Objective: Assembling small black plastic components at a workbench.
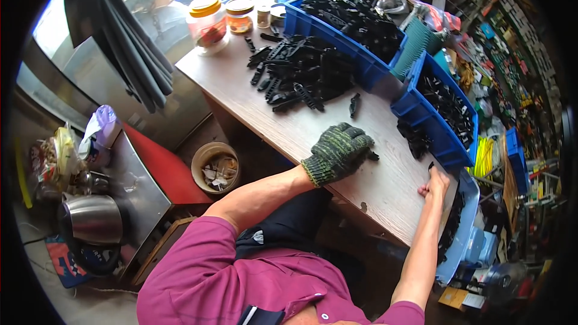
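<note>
In the head view, the left hand, in a green-and-black knitted glove (342, 151), rests over the pale wood-grain tabletop (388, 195). Its fingers are bent and close together; a short black piece (373, 156) juts out beside them at three o'clock, and whether they clamp it I cannot tell. Between three and four o'clock from the glove, the bare right hand (438, 183) has its fingers curled in, closed on a small black part (431, 165) with only the tip showing. At eleven o'clock lies a heap of black pieces (319, 75): slim, elongated, apparently plastic, some with ribbed or toothed edges, jumbled at all angles. One loose black strip (354, 106) lies at twelve. More fill the large blue plastic bin (343, 48) beyond.
</note>
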Tool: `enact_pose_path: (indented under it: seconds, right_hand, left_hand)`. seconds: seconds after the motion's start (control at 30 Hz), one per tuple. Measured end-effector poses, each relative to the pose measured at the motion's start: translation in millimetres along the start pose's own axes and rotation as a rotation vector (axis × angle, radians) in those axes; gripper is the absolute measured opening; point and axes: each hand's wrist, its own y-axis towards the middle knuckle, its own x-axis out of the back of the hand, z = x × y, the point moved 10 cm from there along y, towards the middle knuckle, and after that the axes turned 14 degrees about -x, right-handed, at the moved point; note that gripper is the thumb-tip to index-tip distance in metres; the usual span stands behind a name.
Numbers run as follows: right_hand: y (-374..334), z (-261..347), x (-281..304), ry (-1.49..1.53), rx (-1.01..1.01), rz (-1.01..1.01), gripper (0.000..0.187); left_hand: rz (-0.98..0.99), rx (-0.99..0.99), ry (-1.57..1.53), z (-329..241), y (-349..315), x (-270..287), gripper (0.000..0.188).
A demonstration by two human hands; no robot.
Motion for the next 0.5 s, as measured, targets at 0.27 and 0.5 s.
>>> enact_pose_path:
  seconds: [0.27, 0.5]
  right_hand:
    - [-113.4, -18.6, -67.3, 0.238, 0.094, 0.708, 0.022]
    - [-142.4, -18.6, -82.3, 0.213, 0.176, 0.794, 0.019]
  left_hand:
    - [-0.088, 0.166, -0.4, -25.4, -3.8, -48.1, 0.036]
    - [0.106, 0.215, -0.703, -35.0, 1.4, -99.4, 0.044]
